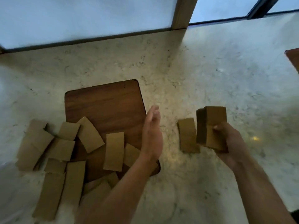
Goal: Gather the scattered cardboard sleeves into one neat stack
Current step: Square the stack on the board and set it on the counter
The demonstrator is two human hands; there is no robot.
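Observation:
Several flat brown cardboard sleeves lie scattered at the lower left, some on a wooden board, others on the marble counter. My right hand grips a thick stack of sleeves, held upright above the counter. One single sleeve lies flat just left of that stack. My left hand hovers edge-on with straight fingers over the board's right edge, holding nothing, between the scattered pile and the stack.
The pale marble counter stretches to the right and back. A frosted window with a wooden post runs along the far edge. A corner of another wooden piece juts in at the right.

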